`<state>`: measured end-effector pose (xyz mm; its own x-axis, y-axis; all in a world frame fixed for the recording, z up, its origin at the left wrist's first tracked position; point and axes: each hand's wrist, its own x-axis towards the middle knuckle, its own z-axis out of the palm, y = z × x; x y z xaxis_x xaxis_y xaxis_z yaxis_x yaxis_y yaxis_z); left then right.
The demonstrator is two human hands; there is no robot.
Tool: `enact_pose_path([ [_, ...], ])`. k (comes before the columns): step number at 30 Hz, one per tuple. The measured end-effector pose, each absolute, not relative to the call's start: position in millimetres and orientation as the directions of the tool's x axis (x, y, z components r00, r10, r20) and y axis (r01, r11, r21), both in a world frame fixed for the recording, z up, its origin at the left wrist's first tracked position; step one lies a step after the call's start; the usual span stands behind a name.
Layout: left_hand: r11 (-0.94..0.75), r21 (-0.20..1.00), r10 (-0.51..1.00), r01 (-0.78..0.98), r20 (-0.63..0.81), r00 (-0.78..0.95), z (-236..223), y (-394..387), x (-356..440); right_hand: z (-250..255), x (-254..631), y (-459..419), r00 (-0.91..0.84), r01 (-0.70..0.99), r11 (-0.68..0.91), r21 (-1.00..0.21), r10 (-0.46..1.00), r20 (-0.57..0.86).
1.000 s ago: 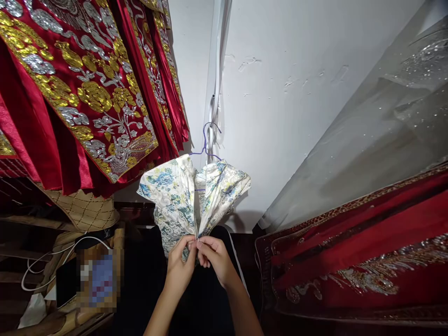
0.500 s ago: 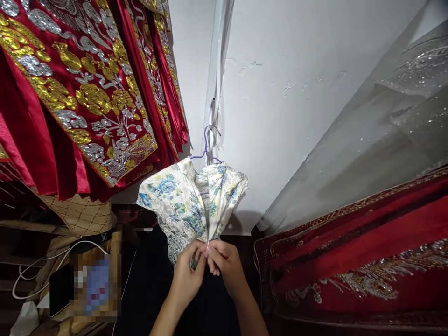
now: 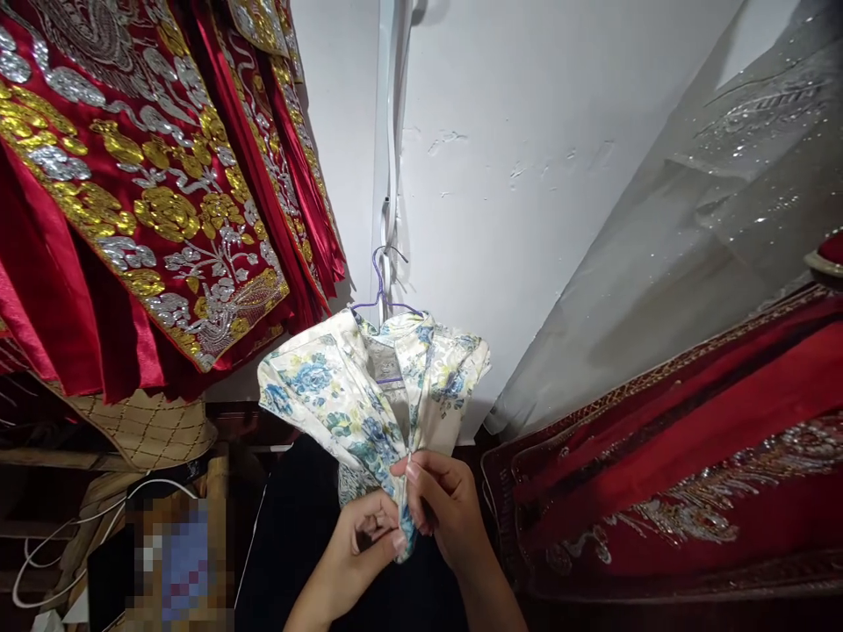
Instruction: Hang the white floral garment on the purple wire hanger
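Note:
A short-sleeved white shirt (image 3: pixel 313 379) with blue, green and yellow flowers hangs from a thin purple hanger (image 3: pixel 379 279). Its collar gapes at the top, and the two front edges come together lower down. My right hand (image 3: pixel 448 505) pinches the front edge between thumb and forefinger, where the edges meet. Just below and to the left, my left hand (image 3: pixel 356 549) has thumb and fingers closed on the lower front edge. Whether a button or zip pull lies under the fingertips is hidden.
Red garments with gold and silver embroidery (image 3: pixel 164 206) hang at the left. A bamboo rack (image 3: pixel 217 500) with a white cable (image 3: pixel 39 606) stands below them. Sheer glittery fabric (image 3: pixel 632 290) and a red beaded garment (image 3: pixel 659 456) are at the right, before a white wall (image 3: pixel 500 96).
My hands have moved apart: the left went down along the shirt's front edge, while the right stayed higher and shifted slightly right. The view has shifted a little.

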<state>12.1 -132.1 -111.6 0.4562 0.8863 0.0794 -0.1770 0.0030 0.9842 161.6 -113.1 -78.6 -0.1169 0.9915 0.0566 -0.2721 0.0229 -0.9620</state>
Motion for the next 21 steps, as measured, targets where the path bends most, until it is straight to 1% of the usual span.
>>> enact_pose_path([
  [2,0.043,0.977,0.872,-0.211,0.066,0.485,-112,-133,8,-71,157,-113,-0.13,-0.258,0.035,-0.965,0.989,0.071],
  [3,0.047,0.979,0.871,-0.2,0.058,0.487,-113,-133,6,-66,154,-111,-0.118,-0.255,0.047,-0.966,0.99,0.08],
  [7,0.03,0.997,0.889,-0.068,0.004,0.459,-111,-134,0,-40,146,-87,0.012,-0.291,0.122,-0.949,0.992,0.124],
  [9,0.022,1.0,0.891,0.0,-0.019,0.454,-107,-136,-4,-23,144,-71,0.048,-0.315,0.144,-0.938,0.99,0.135],
  [12,0.003,0.997,0.886,0.071,-0.035,0.462,-97,-140,-10,2,143,-51,0.062,-0.345,0.154,-0.926,0.988,0.141],
  [15,0.003,0.995,0.874,0.102,-0.053,0.483,-91,-143,-13,19,142,-42,0.081,-0.385,0.205,-0.9,0.979,0.188],
  [18,0.011,0.991,0.852,0.133,-0.079,0.518,-91,-146,-13,31,140,-41,0.105,-0.422,0.264,-0.867,0.965,0.242],
  [21,0.025,0.992,0.855,0.126,-0.086,0.511,-97,-148,-8,38,139,-44,0.081,-0.404,0.27,-0.874,0.962,0.26],
])
